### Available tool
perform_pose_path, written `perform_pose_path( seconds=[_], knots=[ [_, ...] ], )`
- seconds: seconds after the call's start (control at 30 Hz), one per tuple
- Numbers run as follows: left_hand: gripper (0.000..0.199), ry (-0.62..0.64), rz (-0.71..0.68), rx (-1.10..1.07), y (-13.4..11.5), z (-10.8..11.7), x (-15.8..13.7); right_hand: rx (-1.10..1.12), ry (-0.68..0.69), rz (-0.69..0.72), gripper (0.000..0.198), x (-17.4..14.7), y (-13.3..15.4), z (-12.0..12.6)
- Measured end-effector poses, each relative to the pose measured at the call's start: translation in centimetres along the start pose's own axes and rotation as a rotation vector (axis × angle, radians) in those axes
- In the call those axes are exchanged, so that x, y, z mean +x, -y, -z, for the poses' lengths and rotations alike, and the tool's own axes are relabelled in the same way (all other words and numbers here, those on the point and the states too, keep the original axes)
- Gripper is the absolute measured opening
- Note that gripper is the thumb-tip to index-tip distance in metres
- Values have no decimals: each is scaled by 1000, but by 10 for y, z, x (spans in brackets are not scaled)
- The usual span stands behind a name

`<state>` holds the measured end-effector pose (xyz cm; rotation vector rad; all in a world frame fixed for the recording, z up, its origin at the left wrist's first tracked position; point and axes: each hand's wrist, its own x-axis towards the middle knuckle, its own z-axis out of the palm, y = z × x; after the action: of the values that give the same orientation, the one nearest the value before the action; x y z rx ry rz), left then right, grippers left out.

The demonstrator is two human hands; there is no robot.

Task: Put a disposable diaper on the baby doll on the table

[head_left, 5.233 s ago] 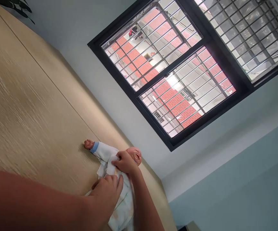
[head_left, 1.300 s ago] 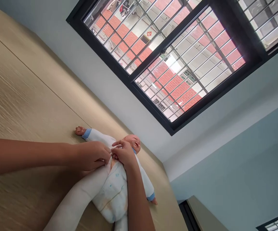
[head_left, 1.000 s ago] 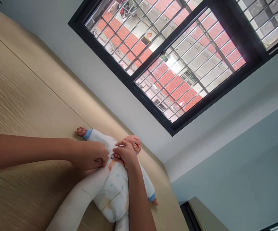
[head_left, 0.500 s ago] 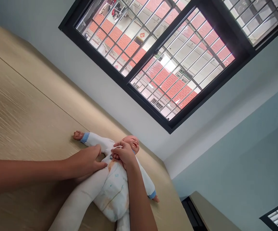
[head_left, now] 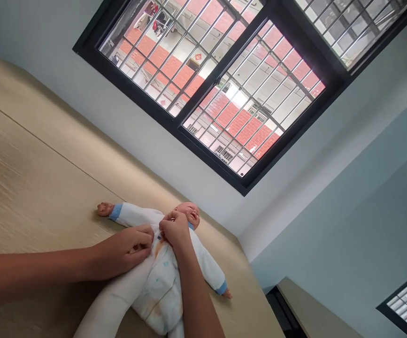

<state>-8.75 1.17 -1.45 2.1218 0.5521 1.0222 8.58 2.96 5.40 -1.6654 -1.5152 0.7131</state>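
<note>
A baby doll [head_left: 161,277] lies on its back on a wooden table, its arms spread and its head toward the wall. It wears a white garment [head_left: 138,215] with blue cuffs and a patterned white front. My left hand [head_left: 127,251] is closed at the doll's side, fingertips and thumb pinching the white cloth near its chest. On the upper chest, just below the doll's chin, my right hand [head_left: 177,230] is closed in a pinch on the garment. Its fingers cover part of the collar, and my right forearm hides some of the doll's side.
The pale wooden table [head_left: 41,188] runs along the wall, with a seam across its top. A black-framed window [head_left: 243,185] with metal bars is above. Lower right stands another piece of wooden furniture [head_left: 312,300] with a dark side.
My left hand's fingers have curled in and drawn closer to the right hand at the chest. The right fingers have pinched together more tightly. The whole view has shifted slightly.
</note>
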Motion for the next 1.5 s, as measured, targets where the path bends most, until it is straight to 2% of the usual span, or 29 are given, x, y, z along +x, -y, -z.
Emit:
perform_pose_path(
  seconds=[0.07,0.13,0.33,0.43,0.53,0.73,0.87,1.03,1.13,1.3,1.4,1.5],
  knots=[
    [27,53,-43,-23,-6,2,-2,-41,-35,8,13,0,1,0],
    [28,58,-34,-35,-9,1,-3,-77,-8,0,14,-1,3,3],
    [21,-144,256,-136,4,-14,3,-127,189,12,16,1,4,17],
    [36,-195,298,-98,18,-20,5,-128,253,-20,22,0,6,26],
    [53,-224,242,-55,33,-22,5,-116,258,-76,23,-5,10,37],
    [55,-194,107,111,58,-30,4,-1,245,-154,17,-16,7,53],
    [57,-123,62,161,65,-32,2,144,266,-114,12,-15,-10,51],
    [65,-63,42,197,70,-26,1,283,251,-61,16,-15,-23,47],
    [65,-56,41,234,74,-24,-1,201,225,-93,18,-15,-19,47],
    [63,-23,52,304,80,-22,-4,-90,205,-187,18,-16,-5,56],
    [60,-60,33,311,81,-22,-6,-205,219,-199,19,-18,-2,64],
    [59,-108,3,295,72,-22,-9,-230,186,-188,20,-24,-1,74]
  ],
)
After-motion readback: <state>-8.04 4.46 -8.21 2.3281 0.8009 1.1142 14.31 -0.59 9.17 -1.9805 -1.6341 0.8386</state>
